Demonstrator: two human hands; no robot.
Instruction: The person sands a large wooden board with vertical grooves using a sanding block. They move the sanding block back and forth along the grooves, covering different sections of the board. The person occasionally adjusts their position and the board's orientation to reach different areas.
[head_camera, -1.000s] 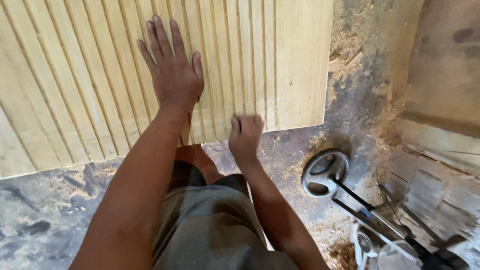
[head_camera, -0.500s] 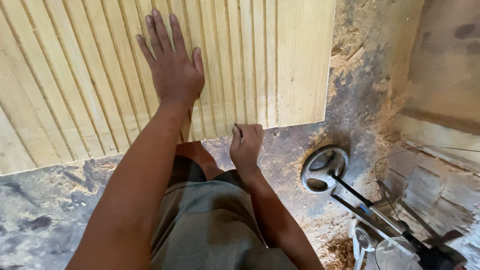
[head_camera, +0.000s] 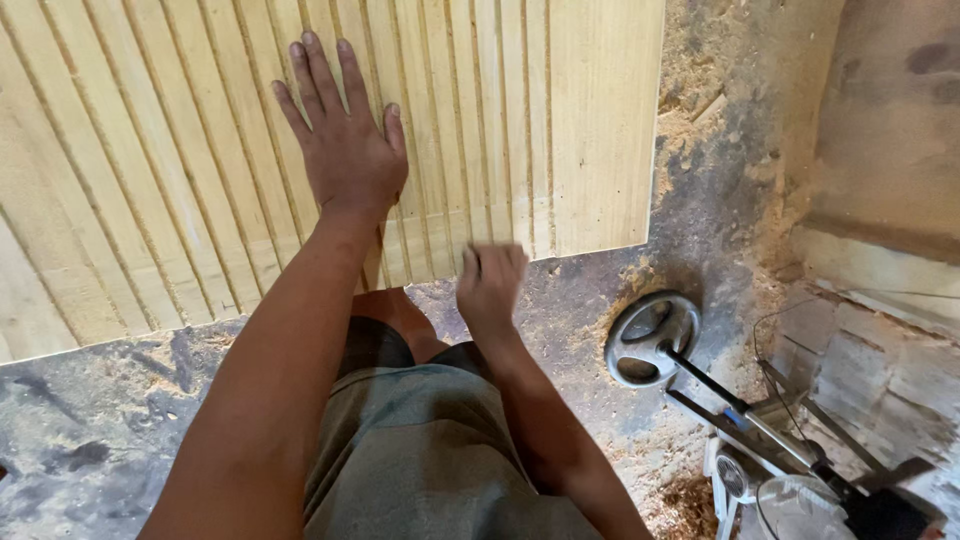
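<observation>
The left hand (head_camera: 345, 150) is pressing flat with fingers spread at eleven o'clock on the grooved wooden panel (head_camera: 300, 130), seemingly steadying it on the dusty floor (head_camera: 90, 440), while the blurred right hand (head_camera: 490, 285), fingers curled, is working its near edge at six o'clock.

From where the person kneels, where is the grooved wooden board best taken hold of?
Probably the near edge of the board, from below on its right part: that edge overhangs toward the knees, and the right hand is already there. The left hand lies flat on top.
</observation>
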